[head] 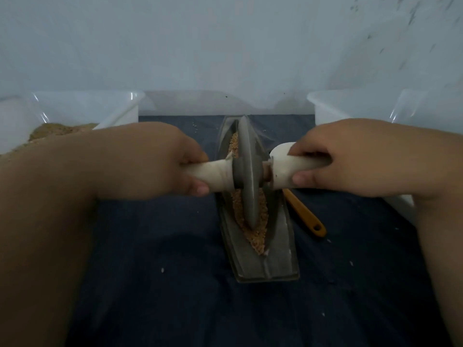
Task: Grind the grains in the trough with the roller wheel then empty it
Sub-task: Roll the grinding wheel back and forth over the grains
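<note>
The dark blue cloth [175, 284] covers the work surface, and the long grey boat-shaped metal trough [269, 269] lies on it lengthwise, pointing away from the person. A strip of coarse tan grains [255, 239] fills the trough's groove from its near tip back past the wheel. The grey disc-shaped roller wheel [248, 176] stands upright in the groove at about mid-trough.

The left hand [160, 159] grips the white handle left of the trough, and the right hand [333, 151] grips the matching one on the right, fingers curled over and thumb beneath.

To grind well, I would keep the axle level with even downward pressure from both hands. Full strokes should run the edge tip to tip, since the near grains still look whole. Slow at each end so nothing spills over the rim.

An orange-handled tool [307, 216] lies just right of the trough; its head is hidden.

Count: one trough, one wheel, two handles, one orange tool. Beyond the trough are two clear plastic tubs, the left tub [120, 106] holding tan meal [57, 130]; what the right tub [350, 103] holds is not visible.
</note>
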`<action>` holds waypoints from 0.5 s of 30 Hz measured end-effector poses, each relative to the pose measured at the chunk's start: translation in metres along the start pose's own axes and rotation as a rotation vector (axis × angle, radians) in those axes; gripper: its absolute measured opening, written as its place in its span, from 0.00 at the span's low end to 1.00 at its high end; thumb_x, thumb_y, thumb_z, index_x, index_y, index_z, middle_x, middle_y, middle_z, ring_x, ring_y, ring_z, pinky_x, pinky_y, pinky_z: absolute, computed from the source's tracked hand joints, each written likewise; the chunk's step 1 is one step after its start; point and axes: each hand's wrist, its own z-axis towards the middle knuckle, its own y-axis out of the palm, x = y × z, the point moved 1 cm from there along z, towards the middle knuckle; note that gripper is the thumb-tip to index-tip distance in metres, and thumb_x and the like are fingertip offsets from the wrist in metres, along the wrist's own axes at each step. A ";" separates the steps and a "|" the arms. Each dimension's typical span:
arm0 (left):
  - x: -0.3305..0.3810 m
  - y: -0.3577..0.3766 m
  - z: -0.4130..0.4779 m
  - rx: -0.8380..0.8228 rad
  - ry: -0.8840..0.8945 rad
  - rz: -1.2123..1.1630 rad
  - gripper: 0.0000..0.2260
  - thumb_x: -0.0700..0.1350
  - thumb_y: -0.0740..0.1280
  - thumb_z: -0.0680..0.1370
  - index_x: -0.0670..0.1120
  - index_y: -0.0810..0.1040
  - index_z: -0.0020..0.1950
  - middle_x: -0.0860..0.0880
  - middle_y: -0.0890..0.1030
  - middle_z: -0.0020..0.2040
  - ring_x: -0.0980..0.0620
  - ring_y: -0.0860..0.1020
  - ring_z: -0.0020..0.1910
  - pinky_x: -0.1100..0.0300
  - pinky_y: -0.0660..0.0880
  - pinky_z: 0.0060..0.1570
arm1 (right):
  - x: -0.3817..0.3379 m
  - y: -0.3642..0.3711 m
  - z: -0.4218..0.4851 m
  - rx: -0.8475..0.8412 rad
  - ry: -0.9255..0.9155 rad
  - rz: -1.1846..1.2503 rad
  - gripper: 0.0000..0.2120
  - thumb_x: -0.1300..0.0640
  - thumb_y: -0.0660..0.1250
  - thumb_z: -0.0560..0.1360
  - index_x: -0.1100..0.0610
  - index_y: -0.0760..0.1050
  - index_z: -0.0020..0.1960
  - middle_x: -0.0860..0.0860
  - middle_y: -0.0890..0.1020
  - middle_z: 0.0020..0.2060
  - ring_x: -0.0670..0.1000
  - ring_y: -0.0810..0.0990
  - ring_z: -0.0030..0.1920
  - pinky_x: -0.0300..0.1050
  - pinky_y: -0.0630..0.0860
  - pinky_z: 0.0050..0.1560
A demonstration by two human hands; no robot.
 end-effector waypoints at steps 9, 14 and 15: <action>-0.008 0.018 0.024 0.191 0.014 -0.009 0.09 0.62 0.63 0.74 0.60 0.74 0.48 0.59 0.77 0.39 0.60 0.75 0.41 0.58 0.68 0.40 | 0.011 0.029 0.031 0.202 0.050 0.057 0.12 0.42 0.67 0.74 0.41 0.77 0.57 0.42 0.78 0.43 0.44 0.75 0.44 0.44 0.69 0.40; -0.008 0.047 0.050 0.510 -0.154 0.084 0.20 0.57 0.62 0.79 0.58 0.68 0.71 0.52 0.75 0.67 0.50 0.66 0.72 0.42 0.49 0.74 | 0.023 0.058 0.059 0.482 0.145 -0.008 0.26 0.44 0.65 0.78 0.48 0.67 0.74 0.52 0.76 0.61 0.55 0.72 0.61 0.49 0.69 0.58; -0.007 0.049 0.052 0.538 -0.154 0.082 0.22 0.57 0.62 0.79 0.57 0.67 0.72 0.51 0.73 0.69 0.50 0.64 0.73 0.42 0.48 0.74 | 0.024 0.060 0.061 0.505 0.146 -0.004 0.27 0.44 0.65 0.77 0.49 0.66 0.74 0.53 0.76 0.62 0.56 0.72 0.62 0.49 0.69 0.59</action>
